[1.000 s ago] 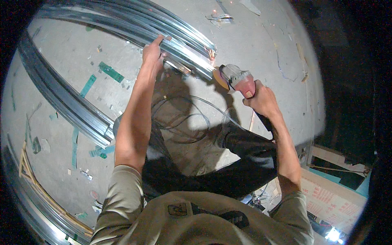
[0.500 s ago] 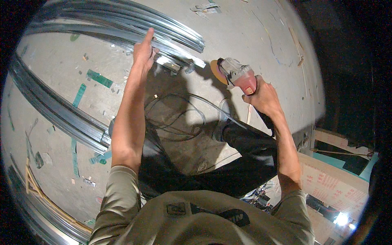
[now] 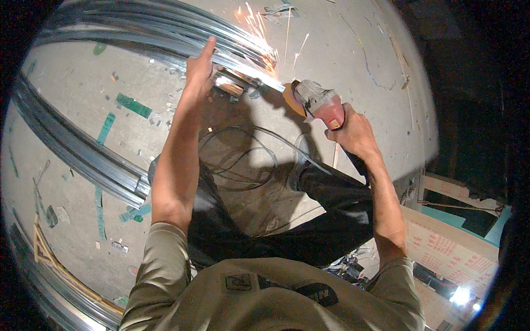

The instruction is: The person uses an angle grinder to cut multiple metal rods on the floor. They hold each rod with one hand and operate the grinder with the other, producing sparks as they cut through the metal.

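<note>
My right hand [image 3: 356,131] is wrapped round the body of a red and grey angle grinder [image 3: 326,106]. Its orange-brown disc [image 3: 293,100] meets the tip of a metal channel [image 3: 259,76], and sparks [image 3: 264,47] spray up and away from there. My left hand [image 3: 201,69] grips that channel a little back from its end, one finger stretched along it; part of the grip is hidden. Just beyond lies a stack of long galvanized metal profiles [image 3: 165,25], reaching off to the far left.
A dark cable [image 3: 243,128] loops on the concrete floor between my legs. More metal profiles [image 3: 77,140] lie at the left. Green tape strips [image 3: 133,105] and small scraps are scattered about. Printed boards [image 3: 450,243] stand at the lower right, near a bright lamp [image 3: 461,296].
The disc and the channel's end have come together, and sparks now fly where there were none. My left hand has shifted slightly right with the channel; the grinder has moved slightly left.
</note>
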Action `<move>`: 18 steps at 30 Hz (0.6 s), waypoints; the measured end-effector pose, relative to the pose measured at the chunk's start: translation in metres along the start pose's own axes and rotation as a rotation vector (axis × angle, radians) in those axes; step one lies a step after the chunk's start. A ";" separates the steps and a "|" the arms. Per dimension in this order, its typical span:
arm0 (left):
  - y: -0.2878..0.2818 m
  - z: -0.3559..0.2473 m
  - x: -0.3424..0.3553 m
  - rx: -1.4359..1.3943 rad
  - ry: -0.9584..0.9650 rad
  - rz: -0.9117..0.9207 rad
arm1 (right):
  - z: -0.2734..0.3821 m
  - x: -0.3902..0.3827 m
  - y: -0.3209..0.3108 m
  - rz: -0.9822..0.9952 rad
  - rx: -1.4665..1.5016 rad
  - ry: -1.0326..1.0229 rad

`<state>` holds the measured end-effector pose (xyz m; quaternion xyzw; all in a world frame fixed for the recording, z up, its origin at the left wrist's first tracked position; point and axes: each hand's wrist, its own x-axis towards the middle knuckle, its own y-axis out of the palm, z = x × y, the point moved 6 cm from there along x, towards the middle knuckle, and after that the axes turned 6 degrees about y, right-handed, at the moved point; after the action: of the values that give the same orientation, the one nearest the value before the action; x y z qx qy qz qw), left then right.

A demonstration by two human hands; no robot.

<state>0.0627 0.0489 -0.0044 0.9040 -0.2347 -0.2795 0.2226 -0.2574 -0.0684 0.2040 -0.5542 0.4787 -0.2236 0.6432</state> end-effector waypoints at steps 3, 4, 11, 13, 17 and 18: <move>0.000 0.002 -0.002 -0.033 -0.043 0.009 | 0.000 0.000 0.000 0.008 -0.008 0.003; 0.001 0.003 -0.002 -0.034 -0.041 0.027 | 0.000 0.000 0.000 0.011 -0.014 0.005; -0.001 0.010 0.005 -0.028 -0.049 -0.065 | 0.001 -0.004 -0.001 0.026 0.007 0.004; -0.001 0.008 0.006 0.031 -0.027 -0.059 | 0.003 -0.004 -0.001 0.026 0.006 -0.001; -0.007 0.008 0.004 0.116 -0.046 -0.114 | 0.006 -0.005 -0.001 0.039 0.007 0.012; -0.009 0.009 0.002 0.213 -0.073 -0.128 | 0.006 -0.005 -0.001 0.044 0.011 0.020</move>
<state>0.0617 0.0524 -0.0169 0.9249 -0.2127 -0.2992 0.0985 -0.2543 -0.0614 0.2069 -0.5376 0.4961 -0.2175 0.6462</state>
